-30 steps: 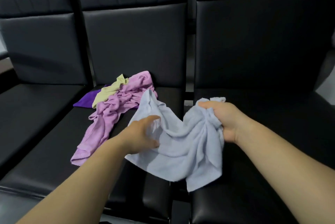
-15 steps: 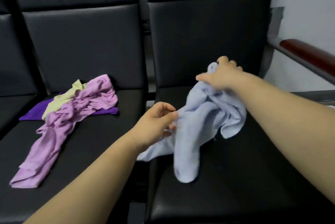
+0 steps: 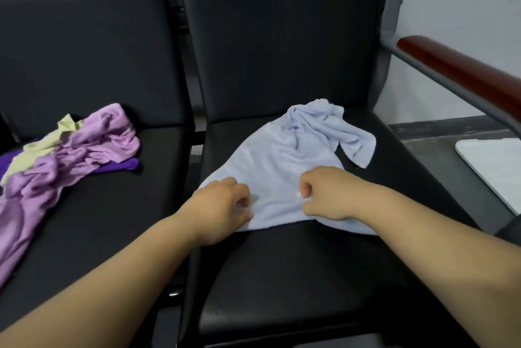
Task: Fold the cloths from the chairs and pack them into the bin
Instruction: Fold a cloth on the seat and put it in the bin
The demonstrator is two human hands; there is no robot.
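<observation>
Blue cloth (image 3: 282,161) lies on the seat (image 3: 282,277); left hand (image 3: 222,206) and right hand (image 3: 327,195) pinch its near edge.

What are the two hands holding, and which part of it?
The left hand and right hand both pinch the light blue cloth near its front edge, on the chair seat.
</observation>
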